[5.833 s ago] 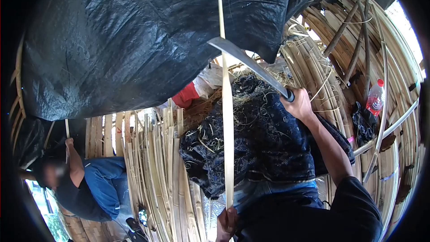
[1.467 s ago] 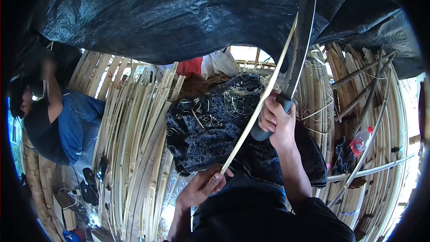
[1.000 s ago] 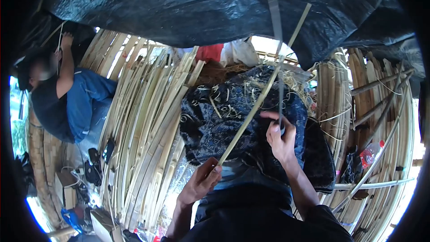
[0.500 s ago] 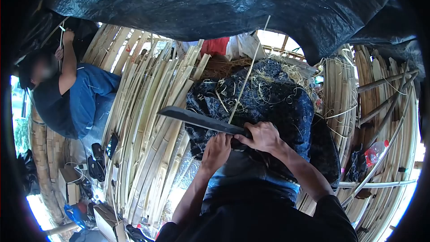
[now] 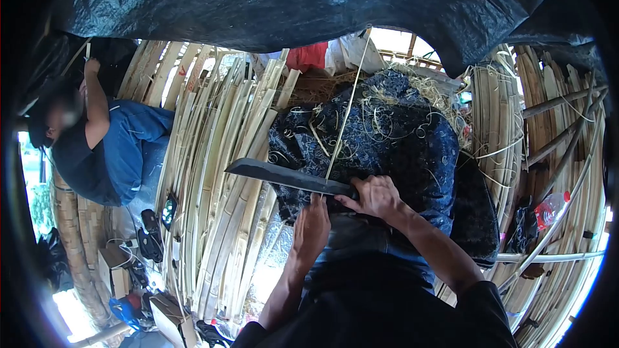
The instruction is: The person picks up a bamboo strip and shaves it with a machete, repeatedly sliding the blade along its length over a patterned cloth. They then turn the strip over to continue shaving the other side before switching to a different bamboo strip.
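Note:
My right hand [image 5: 376, 197] is closed around the dark handle of a machete [image 5: 284, 176], whose broad blade points left across my lap. Just below the blade, my left hand [image 5: 312, 227] pinches the near end of a thin bamboo strip [image 5: 345, 116]. The strip passes the blade near the handle and slants up and away from me; whether it runs over or under the steel is hard to see. Beneath lies a dark patterned cloth [image 5: 412, 148] over my legs, with curly bamboo shavings [image 5: 380, 113] on its far part.
Long split bamboo slats [image 5: 216, 148] lie to my left, with more slats [image 5: 493, 116] at right. A co-worker [image 5: 97, 135] sits at far left, arm raised. Black plastic sheeting [image 5: 309, 0] hangs overhead. A plastic bottle [image 5: 551, 211] and bamboo poles [image 5: 561, 145] are at right.
My left hand has drawn slightly down toward me, away from the blade, with the strip. The machete stays nearly in place, and the camera view has shifted a little.

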Available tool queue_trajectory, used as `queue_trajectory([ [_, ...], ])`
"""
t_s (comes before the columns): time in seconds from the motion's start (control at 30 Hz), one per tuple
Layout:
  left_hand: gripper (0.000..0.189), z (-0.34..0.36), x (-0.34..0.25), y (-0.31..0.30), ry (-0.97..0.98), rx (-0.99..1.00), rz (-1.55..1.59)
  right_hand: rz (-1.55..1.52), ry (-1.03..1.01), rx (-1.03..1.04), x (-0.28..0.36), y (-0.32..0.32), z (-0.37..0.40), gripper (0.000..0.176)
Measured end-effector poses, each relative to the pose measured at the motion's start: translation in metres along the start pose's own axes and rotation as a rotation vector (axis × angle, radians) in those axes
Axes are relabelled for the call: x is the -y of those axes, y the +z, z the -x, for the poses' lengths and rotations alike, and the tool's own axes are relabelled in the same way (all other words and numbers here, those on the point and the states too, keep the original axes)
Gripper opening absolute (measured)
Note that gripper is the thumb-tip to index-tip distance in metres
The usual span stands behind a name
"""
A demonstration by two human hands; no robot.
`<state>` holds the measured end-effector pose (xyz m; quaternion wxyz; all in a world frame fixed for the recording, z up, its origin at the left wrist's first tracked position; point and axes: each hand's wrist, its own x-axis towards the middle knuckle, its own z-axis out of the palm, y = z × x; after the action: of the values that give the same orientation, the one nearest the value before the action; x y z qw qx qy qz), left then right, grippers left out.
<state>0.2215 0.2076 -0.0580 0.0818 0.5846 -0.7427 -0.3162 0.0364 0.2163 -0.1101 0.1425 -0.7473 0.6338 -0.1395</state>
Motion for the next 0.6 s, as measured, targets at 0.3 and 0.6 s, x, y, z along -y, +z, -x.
queue_trajectory([
  [0.3,0.024,0.084,0.008,-0.034,-0.33,0.185,-0.035,0.2,-0.075,-0.373,-0.001,0.006,0.0,0.057],
  [0.6,0.02,0.139,0.016,-0.065,-0.357,0.245,-0.06,0.093,0.117,-0.066,0.005,0.009,0.001,0.065],
])
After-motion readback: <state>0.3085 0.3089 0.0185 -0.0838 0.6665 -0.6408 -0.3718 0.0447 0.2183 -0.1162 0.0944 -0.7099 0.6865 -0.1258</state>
